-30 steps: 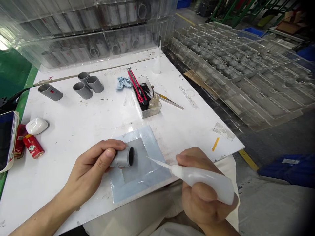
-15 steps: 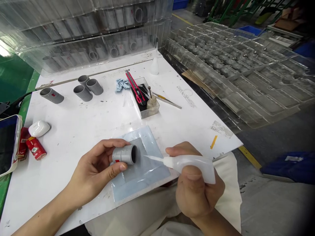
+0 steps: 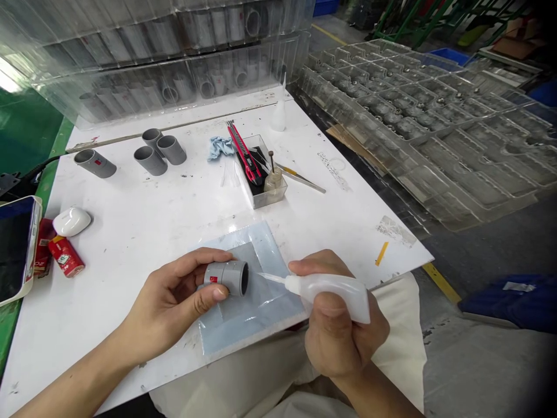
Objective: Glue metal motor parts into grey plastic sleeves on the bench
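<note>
A short grey plastic pipe coupling is gripped in the curled fingers of the left hand, above a pale blue plastic sheet. A translucent white squeeze bottle is clasped firmly in the right hand, its thin nozzle tip held just beside the coupling's open end. Four similar grey couplings are stood or laid farther off on a white worktable.

Bare left hand, bare right hand, bare forearms, pale cream garment over the lap (loose, creased)
</note>
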Tool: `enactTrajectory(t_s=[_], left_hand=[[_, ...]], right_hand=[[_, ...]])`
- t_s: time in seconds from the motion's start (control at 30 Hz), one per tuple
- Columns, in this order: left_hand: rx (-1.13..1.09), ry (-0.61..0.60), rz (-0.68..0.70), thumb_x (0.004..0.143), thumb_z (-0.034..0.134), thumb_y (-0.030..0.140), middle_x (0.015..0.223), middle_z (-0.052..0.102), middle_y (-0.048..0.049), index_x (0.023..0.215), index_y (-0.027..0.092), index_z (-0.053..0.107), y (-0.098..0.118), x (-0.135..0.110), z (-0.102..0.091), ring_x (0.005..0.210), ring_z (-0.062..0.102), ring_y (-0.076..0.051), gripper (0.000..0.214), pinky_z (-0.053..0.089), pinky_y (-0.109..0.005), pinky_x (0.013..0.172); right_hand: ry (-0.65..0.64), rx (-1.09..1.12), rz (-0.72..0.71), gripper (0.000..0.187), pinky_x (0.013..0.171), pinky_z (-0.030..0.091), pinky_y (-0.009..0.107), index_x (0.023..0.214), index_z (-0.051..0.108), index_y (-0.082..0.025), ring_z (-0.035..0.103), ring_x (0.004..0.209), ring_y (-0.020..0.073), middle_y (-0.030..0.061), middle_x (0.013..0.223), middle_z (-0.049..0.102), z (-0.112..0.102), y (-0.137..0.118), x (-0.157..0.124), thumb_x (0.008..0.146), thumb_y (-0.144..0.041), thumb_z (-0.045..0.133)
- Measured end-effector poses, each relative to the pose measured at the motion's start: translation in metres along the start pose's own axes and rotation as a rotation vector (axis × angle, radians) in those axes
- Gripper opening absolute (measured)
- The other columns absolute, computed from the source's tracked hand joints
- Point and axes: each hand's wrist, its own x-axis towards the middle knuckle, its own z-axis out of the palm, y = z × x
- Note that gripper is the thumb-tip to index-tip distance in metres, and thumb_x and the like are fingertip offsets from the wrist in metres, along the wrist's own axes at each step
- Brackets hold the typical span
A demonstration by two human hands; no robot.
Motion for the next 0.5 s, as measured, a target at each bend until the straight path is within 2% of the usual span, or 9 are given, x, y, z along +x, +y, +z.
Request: enactTrajectory(t_s=[0.17, 0.3, 0.5], left_hand=[[0.033, 0.083, -0.029, 0.088, 0.087, 0.041, 0.110, 0.082, -0.0027, 0.119, 0.033, 0.081, 0.0025, -0.0020, 0.0017, 0.086, 0.071, -0.020, 0.033, 0.059, -0.025, 0.073], [0.035, 0.027, 0.014, 0.090, 0.086, 0.037, 0.109, 0.082, -0.0020, 0.122, 0.036, 0.080, 0.0004, -0.0013, -0.0005, 0.085, 0.071, -0.019, 0.032, 0.059, -0.024, 0.073], [0.037, -0.015, 0.085, 0.094, 0.083, 0.031, 0.110, 0.080, -0.0008, 0.124, 0.039, 0.079, -0.0045, 0.0019, -0.0036, 0.085, 0.070, -0.016, 0.032, 0.059, -0.021, 0.073]], right_hand=[[0.035, 0.070, -0.010, 0.021, 0.061, 0.053, 0.042, 0.111, 0.077, -0.021, 0.068, 0.078, 0.0263, 0.0070, 0.084, 0.074, 0.0010, -0.0003, 0.0007, 0.102, -0.032, 0.061], [0.042, 0.124, -0.019, 0.019, 0.061, 0.051, 0.041, 0.112, 0.078, -0.022, 0.067, 0.080, 0.0257, 0.0065, 0.088, 0.076, 0.0017, -0.0003, 0.0009, 0.098, -0.025, 0.065], [0.036, 0.085, -0.015, 0.019, 0.061, 0.051, 0.042, 0.111, 0.077, -0.023, 0.067, 0.078, 0.0256, 0.0062, 0.086, 0.075, -0.0002, -0.0004, -0.0001, 0.101, -0.028, 0.062]])
